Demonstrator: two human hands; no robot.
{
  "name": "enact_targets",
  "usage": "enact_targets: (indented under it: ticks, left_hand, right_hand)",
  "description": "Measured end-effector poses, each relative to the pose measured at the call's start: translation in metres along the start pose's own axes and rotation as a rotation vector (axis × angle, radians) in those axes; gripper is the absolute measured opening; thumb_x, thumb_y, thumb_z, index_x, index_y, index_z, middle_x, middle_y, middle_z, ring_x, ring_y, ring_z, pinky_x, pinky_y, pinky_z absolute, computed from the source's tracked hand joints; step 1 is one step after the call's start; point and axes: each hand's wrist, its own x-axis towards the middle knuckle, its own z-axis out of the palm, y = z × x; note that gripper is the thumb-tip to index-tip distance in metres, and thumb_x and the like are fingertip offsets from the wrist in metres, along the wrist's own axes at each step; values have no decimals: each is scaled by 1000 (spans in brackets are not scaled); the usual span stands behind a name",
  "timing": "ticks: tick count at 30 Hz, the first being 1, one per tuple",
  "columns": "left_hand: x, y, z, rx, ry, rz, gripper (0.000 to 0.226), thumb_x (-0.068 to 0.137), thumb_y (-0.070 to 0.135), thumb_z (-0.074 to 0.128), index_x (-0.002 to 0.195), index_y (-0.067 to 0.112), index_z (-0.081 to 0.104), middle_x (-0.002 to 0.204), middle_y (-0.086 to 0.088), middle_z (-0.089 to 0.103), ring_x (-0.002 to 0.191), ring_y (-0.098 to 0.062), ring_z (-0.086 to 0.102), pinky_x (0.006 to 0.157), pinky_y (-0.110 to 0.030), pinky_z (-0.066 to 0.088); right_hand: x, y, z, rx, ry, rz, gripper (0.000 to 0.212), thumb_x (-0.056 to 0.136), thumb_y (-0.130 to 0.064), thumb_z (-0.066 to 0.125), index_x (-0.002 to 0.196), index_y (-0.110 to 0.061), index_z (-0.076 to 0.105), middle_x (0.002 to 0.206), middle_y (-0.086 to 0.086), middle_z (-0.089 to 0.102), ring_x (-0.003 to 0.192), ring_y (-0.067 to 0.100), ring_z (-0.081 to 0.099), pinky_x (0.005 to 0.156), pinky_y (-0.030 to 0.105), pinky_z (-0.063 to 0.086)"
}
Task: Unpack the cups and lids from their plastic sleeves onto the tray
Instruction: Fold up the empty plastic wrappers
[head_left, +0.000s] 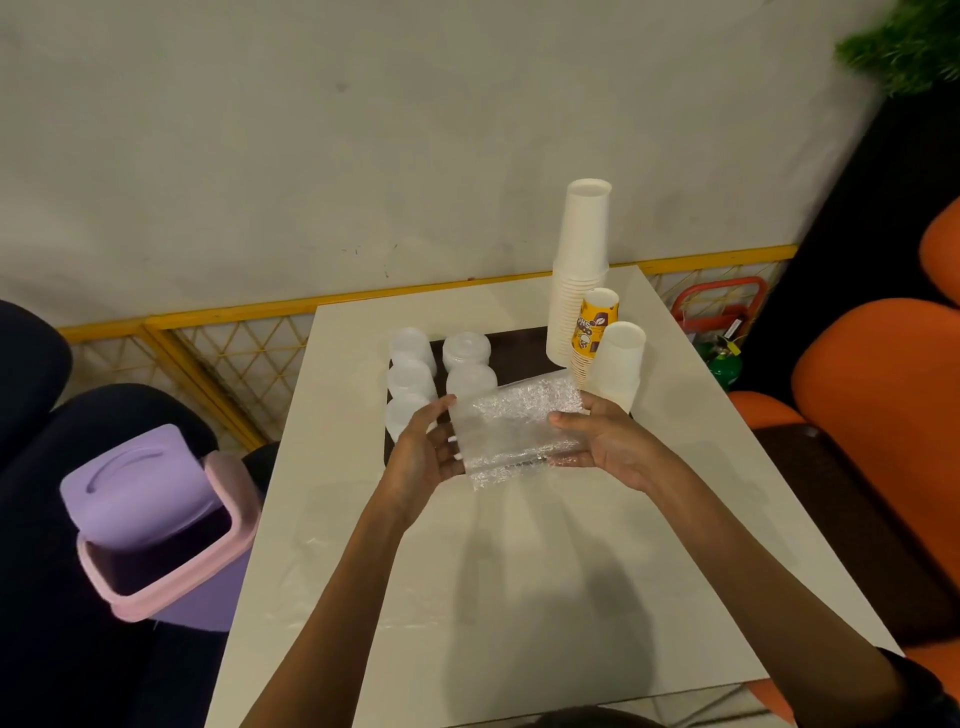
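I hold a crumpled clear plastic sleeve (511, 428) between both hands above the table. My left hand (428, 452) grips its left edge and my right hand (597, 441) grips its right edge. Behind it lies a dark tray (519, 345). Stacks of translucent lids (413, 371) stand on the tray's left part. A tall stack of white cups (579, 275), a yellow printed cup stack (592, 327) and a shorter white cup stack (618, 364) stand upside down at the tray's right.
The white table (519, 571) stretches toward me. A purple bin with a pink rim (161, 525) stands open on the floor at the left. Orange chairs (878, 415) sit at the right. A yellow mesh fence (208, 353) runs behind the table.
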Motion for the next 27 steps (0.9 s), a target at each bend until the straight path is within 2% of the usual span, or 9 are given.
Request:
enact_targets:
  ticks: [2, 6, 9, 13, 16, 17, 19, 23, 27]
  left_hand:
    - [-1, -6, -3, 103, -24, 10, 32, 95, 34, 51, 120, 17, 60, 109, -6, 70, 96, -22, 69, 75, -32, 55]
    - [0, -14, -9, 165, 12, 119, 26, 86, 3, 65, 112, 9, 63, 104, -8, 70, 93, -20, 68, 77, -31, 58]
    - [-1, -14, -16, 165, 79, 163, 18, 85, -2, 64, 101, 3, 61, 95, -7, 67, 83, -17, 67, 69, -27, 57]
    - [-7, -17, -29, 252, 116, 181, 15, 82, -5, 66, 87, 6, 57, 85, -7, 62, 75, -16, 61, 70, -28, 57]
    - [-12, -21, -45, 545, 173, 197, 24, 70, 10, 75, 86, 10, 56, 81, 0, 60, 73, -16, 56, 70, -23, 50]
    - [-14, -23, -51, 676, 202, 199, 27, 69, 15, 76, 88, 13, 56, 80, 5, 58, 72, -13, 54, 66, -17, 46]
    - [-20, -27, -65, 854, 262, 226, 35, 76, 15, 76, 105, 13, 56, 90, 10, 55, 81, -12, 53, 64, -15, 40]
    - [-32, -26, -96, 861, 376, 305, 56, 79, 17, 76, 128, 13, 49, 117, 7, 50, 106, -11, 49, 86, -19, 38]
    - [-40, -15, -133, 796, 522, 399, 50, 82, 13, 73, 126, 17, 50, 122, 6, 54, 107, -9, 52, 83, -14, 39]
  right_hand:
    - [2, 0, 2, -43, 14, -4, 22, 91, -6, 58, 98, -27, 56, 99, -8, 63, 91, 12, 64, 77, 36, 58]
    - [9, 3, 8, -71, -15, 0, 25, 90, -10, 60, 112, -22, 57, 107, -1, 65, 96, 16, 66, 74, 32, 59]
    - [14, 6, 13, -25, -20, 14, 29, 88, -10, 64, 116, -17, 56, 112, 4, 66, 98, 20, 67, 75, 31, 59]
    - [22, 12, 24, -136, 85, -44, 16, 88, -7, 64, 103, -13, 60, 110, 10, 64, 91, 18, 67, 74, 26, 59]
    - [30, 17, 41, -257, 98, -100, 13, 87, -6, 66, 92, -17, 62, 102, 10, 64, 88, 17, 64, 68, 20, 58]
    - [32, 18, 49, -290, 78, -118, 12, 86, -7, 66, 91, -17, 62, 101, 11, 65, 88, 18, 64, 66, 20, 57]
    - [41, 24, 66, -398, 47, -156, 11, 85, -9, 68, 93, -14, 63, 99, 11, 66, 89, 21, 64, 67, 22, 56]
    - [58, 34, 112, -645, -36, -265, 12, 84, -9, 69, 96, -8, 68, 93, 3, 67, 87, 17, 64, 81, 28, 53]
    - [73, 45, 167, -709, -158, -333, 9, 84, -5, 68, 93, -3, 70, 85, -11, 66, 77, 0, 62, 74, 10, 48]
